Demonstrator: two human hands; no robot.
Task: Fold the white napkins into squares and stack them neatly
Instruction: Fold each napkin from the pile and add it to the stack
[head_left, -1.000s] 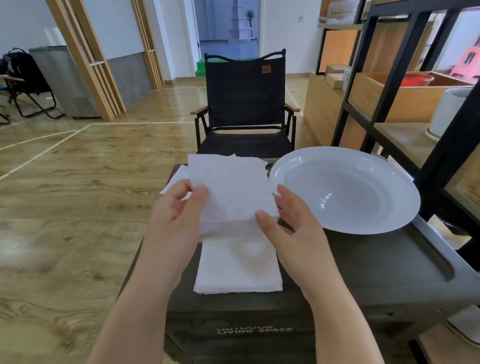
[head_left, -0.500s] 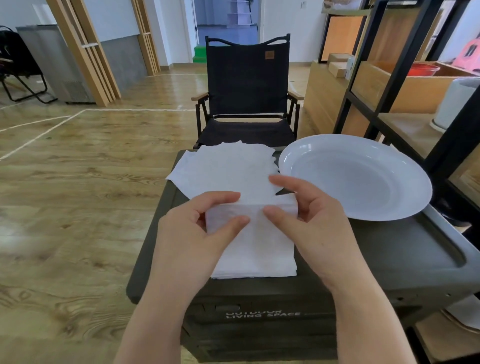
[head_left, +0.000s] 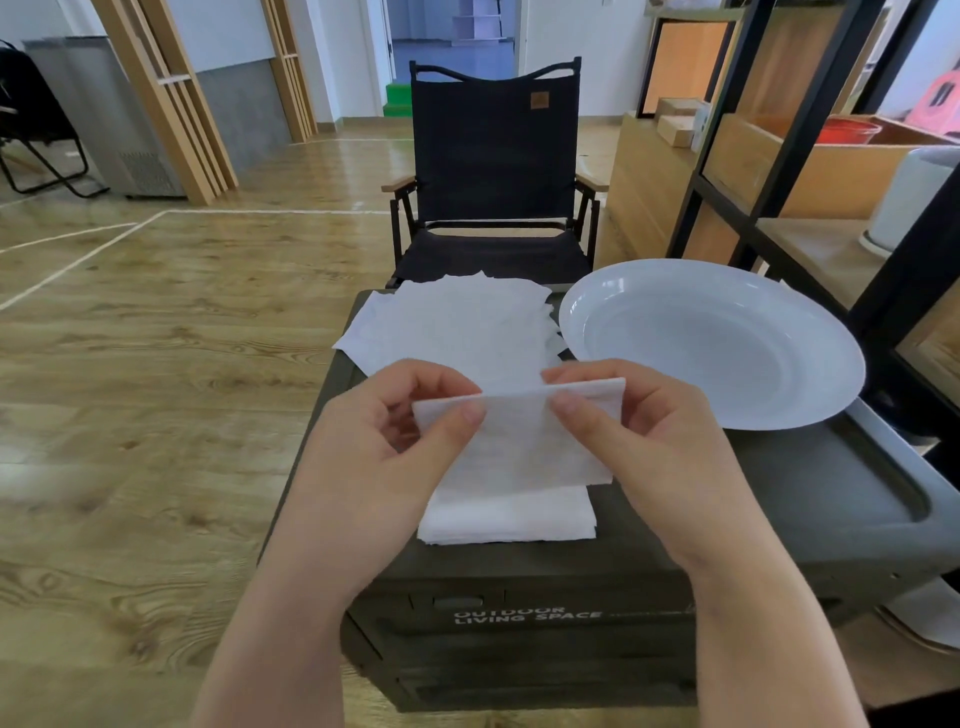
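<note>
Both hands hold one folded white napkin (head_left: 524, 441) just above the dark box top. My left hand (head_left: 384, 452) pinches its upper left edge between thumb and fingers. My right hand (head_left: 654, 436) pinches the upper right edge the same way. Under the held napkin lies a small stack of folded napkins (head_left: 511, 517) near the box's front edge. Behind the hands, a loose pile of unfolded white napkins (head_left: 457, 325) is spread over the back left of the box top.
A wide white plate (head_left: 711, 338) sits on the right of the dark green storage box (head_left: 810, 488). A black folding chair (head_left: 493, 171) stands behind the box. Black-framed wooden shelves (head_left: 810, 171) rise at the right. Wooden floor lies to the left.
The napkin was open and upright a second ago; now it is folded over into a smaller piece held low over the stack. Both hands came closer together along its top edge.
</note>
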